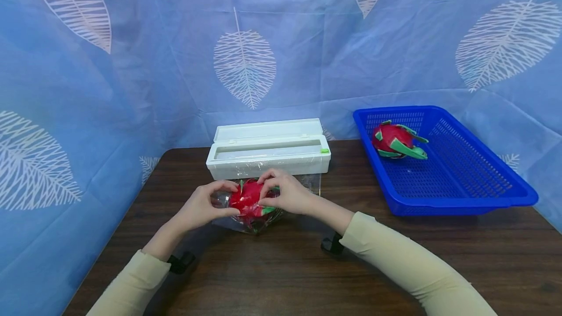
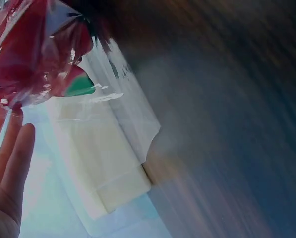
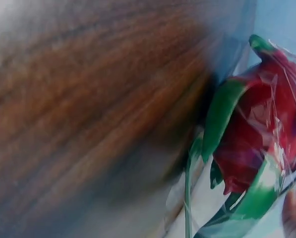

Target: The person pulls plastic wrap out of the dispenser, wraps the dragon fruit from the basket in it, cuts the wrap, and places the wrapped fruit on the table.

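2 hands (image 1: 199,205) curved, grip wrapped dragon fruit (image 1: 246,200), opp. sides.

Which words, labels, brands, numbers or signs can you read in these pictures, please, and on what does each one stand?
None: no readable text shows on the white box, the blue basket, the film-covered fruit or the uncovered fruit.
The blue cloth shows printed leaf shapes, without writing.

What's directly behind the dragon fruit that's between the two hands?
Behind the dragon fruit stands a long, open white box, with clear film along its front. The fruit hides its own far side and the bit of table immediately behind it.
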The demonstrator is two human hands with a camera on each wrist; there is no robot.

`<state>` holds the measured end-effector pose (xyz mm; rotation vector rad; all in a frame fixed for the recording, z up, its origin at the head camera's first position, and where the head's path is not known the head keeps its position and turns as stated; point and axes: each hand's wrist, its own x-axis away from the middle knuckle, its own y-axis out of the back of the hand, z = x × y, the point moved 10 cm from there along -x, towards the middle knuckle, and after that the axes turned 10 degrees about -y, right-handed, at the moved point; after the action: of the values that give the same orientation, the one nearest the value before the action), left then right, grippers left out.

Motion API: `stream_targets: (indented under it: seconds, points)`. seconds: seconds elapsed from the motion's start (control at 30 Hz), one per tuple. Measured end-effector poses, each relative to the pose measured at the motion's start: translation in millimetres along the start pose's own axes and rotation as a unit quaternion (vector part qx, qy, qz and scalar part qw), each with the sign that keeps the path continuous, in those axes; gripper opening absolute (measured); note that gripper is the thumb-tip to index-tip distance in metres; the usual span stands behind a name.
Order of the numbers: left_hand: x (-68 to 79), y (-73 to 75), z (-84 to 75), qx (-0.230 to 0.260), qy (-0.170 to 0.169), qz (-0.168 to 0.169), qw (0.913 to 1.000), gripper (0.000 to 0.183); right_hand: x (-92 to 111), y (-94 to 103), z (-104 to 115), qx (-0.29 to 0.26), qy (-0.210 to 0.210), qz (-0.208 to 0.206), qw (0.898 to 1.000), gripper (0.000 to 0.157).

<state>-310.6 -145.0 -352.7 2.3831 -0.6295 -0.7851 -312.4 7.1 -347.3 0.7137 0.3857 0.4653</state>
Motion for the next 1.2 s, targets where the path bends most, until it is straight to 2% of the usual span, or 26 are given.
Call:
stream_targets:
  seconds: [0.17, 0.3, 0.4, 0.57, 0.77, 1.07, 1.2]
  points:
    - [-1.2, -7.1, 1.6, -0.027, 0.004, 0.032, 0.9991, 0.065, -4.4, -2.8, -12.3, -0.038, -0.025, 0.016, 0.999, 0.012]
    - [-2.4, -9.3, 4.2, -0.024, 0.007, 0.046, 0.9986, 0.072, -8.9, -1.8, -16.4, -0.053, -0.027, 0.026, 0.998, 0.013]
    - [-6.5, -7.9, 7.1, -0.020, 0.008, 0.038, 0.9991, 0.064, -12.5, 0.0, -18.2, -0.056, -0.031, 0.031, 0.997, 0.014]
    - [-15.3, -0.6, 13.6, -0.016, 0.005, 0.001, 0.9999, 0.041, -18.9, 1.4, -21.9, -0.071, -0.047, 0.047, 0.995, 0.012]
    - [-23.0, 2.2, 22.5, 0.015, 0.012, -0.011, 0.9998, 0.033, -27.9, 4.8, -33.8, -0.102, -0.087, 0.054, 0.990, 0.011]
    - [-33.8, 1.5, 40.1, 0.081, 0.075, -0.003, 0.9939, 0.031, -36.4, 10.0, -52.8, -0.177, -0.141, 0.014, 0.974, 0.015]
    - [-39.0, 0.4, 40.9, 0.096, 0.073, 0.016, 0.9926, 0.040, -37.6, 12.9, -60.6, -0.173, -0.162, -0.011, 0.971, 0.013]
